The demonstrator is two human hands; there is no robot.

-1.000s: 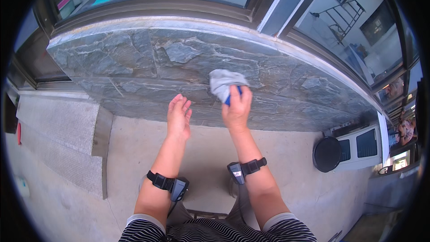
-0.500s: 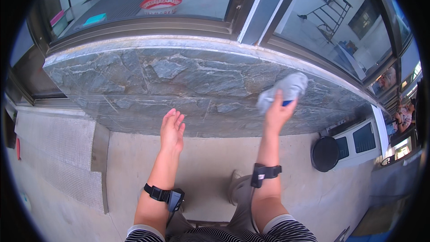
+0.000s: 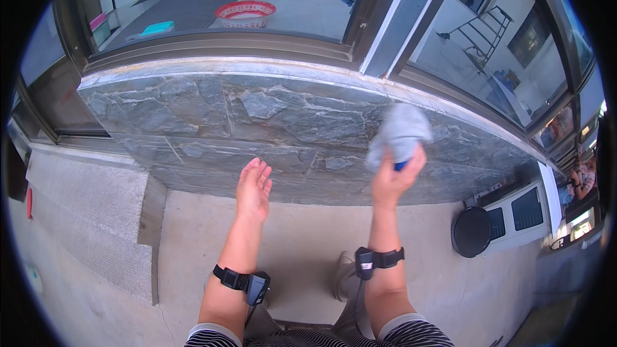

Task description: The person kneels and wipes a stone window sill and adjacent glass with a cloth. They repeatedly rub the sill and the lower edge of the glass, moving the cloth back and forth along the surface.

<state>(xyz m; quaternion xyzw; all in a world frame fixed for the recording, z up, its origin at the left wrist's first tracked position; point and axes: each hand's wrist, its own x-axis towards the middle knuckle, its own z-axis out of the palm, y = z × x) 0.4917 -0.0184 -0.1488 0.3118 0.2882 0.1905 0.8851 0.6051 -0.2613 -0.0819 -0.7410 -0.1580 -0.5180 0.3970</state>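
Observation:
Bunched in my right hand is a pale grey cloth, slightly blurred. A small bit of something blue shows between the fingers under it. The cloth is in front of a grey stone-clad wall, below the window ledge; whether it touches the stone I cannot tell. My left hand hangs in front of the lower wall with its fingers stretched and nothing in it. Both forearms wear black straps with small devices.
Above the wall runs a pale ledge under framed windows. Behind the glass are a red basin and a folding metal frame. A round black stool stands at right beside a white cabinet. A raised concrete step lies at left.
My right hand has shifted slightly left with the cloth, which has changed shape. The view has moved a little, so the wall and windows sit lower and further right. My left hand remains extended.

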